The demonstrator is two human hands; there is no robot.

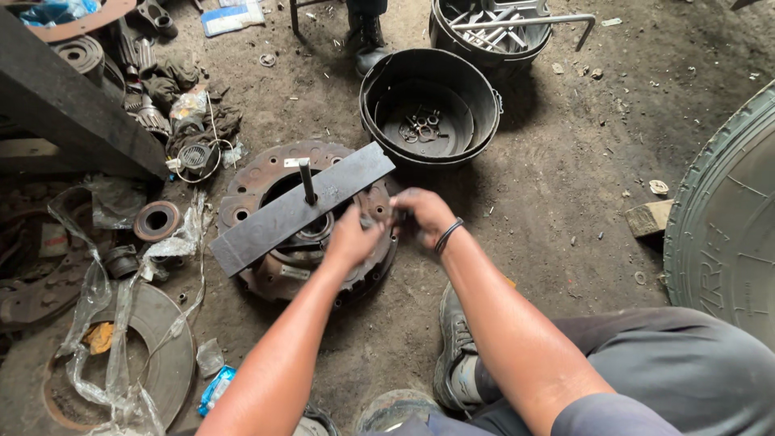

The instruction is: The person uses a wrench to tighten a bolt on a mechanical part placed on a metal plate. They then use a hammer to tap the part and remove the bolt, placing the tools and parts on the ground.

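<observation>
On the dirt floor lies a rusty round clutch assembly, with a flat dark steel bar laid across it from about 8 o'clock to 2 o'clock and a threaded rod standing upright through the bar's middle. Both hands work at the assembly's rim near 3 o'clock: the left hand rests on the housing just below the bar, fingers curled downward onto the metal, and the right hand, a dark band at its wrist, pinches at something small on the edge, fingertips drawn together, though what they hold is too small to tell. It looks as if the step in hand is fitting or loosening a fastener on the rim while the bar presses on the centre; a next move would seem to call for a steady left hand on the housing and a fine turn of the right fingertips. At 12 o'clock from the assembly stands a black bucket with loose washers and nuts in its bottom, and beyond it a second bucket of tools. A large tyre rises at 3 o'clock.
</observation>
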